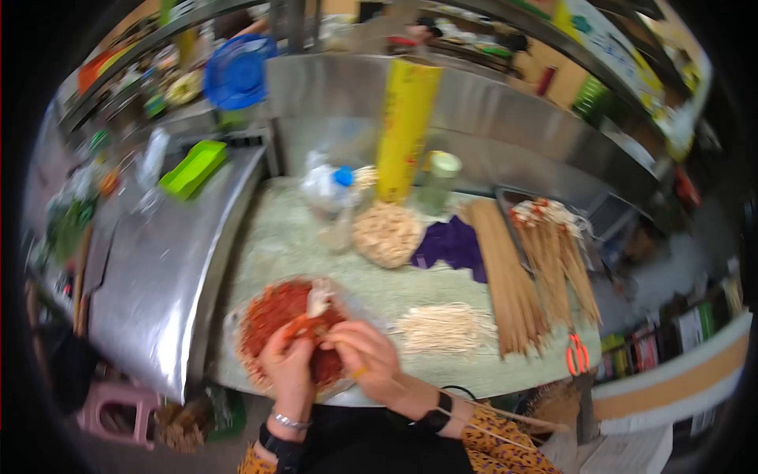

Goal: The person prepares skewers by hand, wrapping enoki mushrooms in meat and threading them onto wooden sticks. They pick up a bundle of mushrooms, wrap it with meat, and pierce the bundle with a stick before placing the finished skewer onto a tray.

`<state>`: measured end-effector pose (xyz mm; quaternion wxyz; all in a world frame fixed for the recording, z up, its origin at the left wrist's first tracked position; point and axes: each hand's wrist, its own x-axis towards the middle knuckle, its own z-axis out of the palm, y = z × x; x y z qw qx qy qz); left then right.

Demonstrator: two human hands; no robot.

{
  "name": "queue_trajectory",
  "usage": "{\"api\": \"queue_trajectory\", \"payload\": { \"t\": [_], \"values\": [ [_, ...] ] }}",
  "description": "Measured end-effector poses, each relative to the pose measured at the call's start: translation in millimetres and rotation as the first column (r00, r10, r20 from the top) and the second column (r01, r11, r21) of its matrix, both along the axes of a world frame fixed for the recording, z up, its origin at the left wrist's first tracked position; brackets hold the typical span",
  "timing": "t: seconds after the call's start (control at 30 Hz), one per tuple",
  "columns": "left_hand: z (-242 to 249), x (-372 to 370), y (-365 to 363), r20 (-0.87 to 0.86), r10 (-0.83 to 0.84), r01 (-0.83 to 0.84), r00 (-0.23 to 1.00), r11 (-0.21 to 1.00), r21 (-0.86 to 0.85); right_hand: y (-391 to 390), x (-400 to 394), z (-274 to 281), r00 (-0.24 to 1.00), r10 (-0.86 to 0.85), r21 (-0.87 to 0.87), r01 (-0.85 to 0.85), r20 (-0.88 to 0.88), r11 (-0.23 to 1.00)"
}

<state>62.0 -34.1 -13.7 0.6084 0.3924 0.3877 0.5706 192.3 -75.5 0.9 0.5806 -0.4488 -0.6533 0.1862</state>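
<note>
- Left hand (286, 365) and right hand (365, 357) meet at lower centre of the frame, over a bowl (237, 316) of red marinated meat (272, 312).
- Both hands pinch one meat piece (312, 320), orange-red with a pale, whitish part on top. Fingers of both are closed on it; a thin skewer (497, 430) seems to run from the right hand toward the lower right, though blur makes this uncertain.
- Handling, as I judge it: the piece is soft, wet and light, coated in sauce, so likely slippery. It will sag if held at one end; best pinched firmly across its thickest part, close to where the stick enters.
- Look: the mass in the bowl is brick-red, lumpy and glistening; individual pieces are hard to separate by eye.
- The bowl sits at the near edge of the counter (371, 284), pale green-grey.
- Right of the hands: a small heap of pale sticks (446, 328). Further right, long bundles of bamboo skewers (505, 276), then a tray (505, 197) of loaded skewers.
- Orange scissors (576, 355) lie at the counter's right edge.
- Behind: a tall yellow roll (407, 126), a purple cloth (452, 243) and a tan heap (387, 233).
</note>
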Motion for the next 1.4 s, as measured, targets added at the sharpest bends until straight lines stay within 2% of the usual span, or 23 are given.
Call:
{"api": "queue_trajectory", "payload": {
  "t": [0.03,0.07,0.13,0.17,0.2,0.27,0.3,0.37,0.43,0.57,0.6,0.73,0.77,0.87,1.0,1.1,1.17,1.2,1.27,1.3,1.33,1.37,1.4],
  "values": [
    [-11.3,-3.5,5.0,0.002,0.038,-0.038,0.999,0.999,0.022,3.1,-1.2,-6.3,1.000,-0.015,0.042,0.016,-0.009,0.999],
    [-16.1,-7.6,8.4,0.033,0.052,-0.052,0.998,0.999,-0.013,-4.8,0.0,10.4,0.999,0.013,-0.078,-0.016,-0.037,0.997],
    [-8.8,-11.3,13.8,0.045,0.152,-0.155,0.987,0.985,0.078,-13.4,13.8,11.4,0.981,0.077,-0.138,-0.102,-0.176,0.985],
    [-8.3,-16.9,17.7,0.107,0.156,-0.167,0.982,0.981,0.100,-22.2,25.1,14.3,0.964,0.077,-0.312,-0.157,-0.254,0.937],
    [-10.0,-24.8,21.3,0.093,0.126,-0.138,0.988,0.981,0.140,-29.8,37.1,15.1,0.968,0.052,-0.305,-0.128,-0.247,0.944],
    [-4.8,-26.3,17.5,0.014,0.110,-0.111,0.994,0.986,0.122,-43.6,62.7,13.4,0.721,-0.003,-0.306,-0.290,-0.693,0.907],
    [0.4,-25.1,12.4,0.020,0.096,-0.097,0.995,0.987,0.126,-50.8,77.8,13.4,0.700,-0.066,-0.332,-0.251,-0.711,0.910],
    [7.5,-20.0,0.0,0.025,0.051,-0.056,0.998,0.971,0.233,-63.1,109.2,16.7,0.688,-0.218,-0.331,-0.035,-0.692,0.943],
    [-1.3,-25.1,2.3,-0.020,0.042,-0.036,0.999,0.969,0.245,-61.3,152.7,22.1,0.566,-0.277,-0.225,0.162,-0.776,0.961],
    [-23.8,-37.5,10.8,-0.122,0.045,-0.011,0.991,0.964,0.265,-39.9,250.6,26.7,0.468,-0.375,-0.128,0.478,-0.800,0.869],
    [-25.8,-37.3,12.0,-0.140,0.042,-0.001,0.989,0.958,0.287,-32.0,272.8,21.9,0.467,-0.372,-0.125,0.479,-0.802,0.869],
    [-24.7,-34.5,12.0,-0.166,0.047,0.002,0.985,0.959,0.284,-5.4,343.3,-19.0,0.242,-0.434,-0.224,0.588,-0.868,0.777],
    [-24.5,-34.6,11.8,-0.171,0.046,0.005,0.984,0.958,0.288,-1.7,351.1,-26.2,0.156,-0.450,-0.275,0.603,-0.879,0.748],
    [-22.6,-35.7,12.8,-0.182,0.042,0.010,0.982,0.961,0.275,3.5,348.8,-28.9,0.060,-0.477,-0.343,0.617,-0.877,0.708],
    [-20.0,-32.4,13.1,-0.165,0.038,0.006,0.986,0.967,0.254,-2.3,346.1,-23.3,-0.071,-0.395,-0.377,0.488,-0.916,0.787],
    [-14.8,-28.7,12.8,-0.157,0.069,-0.029,0.985,0.968,0.248,-15.7,319.1,-25.3,-0.043,-0.446,-0.434,0.329,-0.894,0.838],
    [-14.8,-28.9,10.5,-0.145,0.067,-0.029,0.987,0.967,0.254,-23.1,296.2,-20.2,0.326,-0.436,-0.415,0.137,-0.839,0.900],
    [-14.1,-27.1,10.2,-0.128,0.073,-0.037,0.989,0.963,0.266,-23.3,278.1,-12.5,0.329,-0.440,-0.426,0.118,-0.836,0.897],
    [-15.5,-28.8,10.0,-0.141,0.078,-0.041,0.987,0.968,0.248,-24.8,231.4,8.5,0.721,-0.442,-0.576,0.073,-0.534,0.814],
    [-17.6,-29.4,10.0,-0.136,0.068,-0.031,0.988,0.965,0.259,-22.8,209.5,19.9,0.789,-0.458,-0.644,0.106,-0.409,0.758],
    [-17.2,-29.8,10.1,-0.132,0.058,-0.020,0.990,0.962,0.271,-17.9,198.7,15.1,0.792,-0.453,-0.648,0.098,-0.408,0.755],
    [-14.3,-30.4,9.4,-0.148,0.041,-0.001,0.988,0.965,0.263,-13.9,189.9,9.6,0.940,-0.313,-0.625,0.163,-0.137,0.763],
    [-13.6,-31.2,9.5,-0.147,0.045,-0.005,0.988,0.965,0.261,-9.3,182.7,5.6,0.975,-0.153,-0.582,0.218,0.160,0.783]
  ]
}}
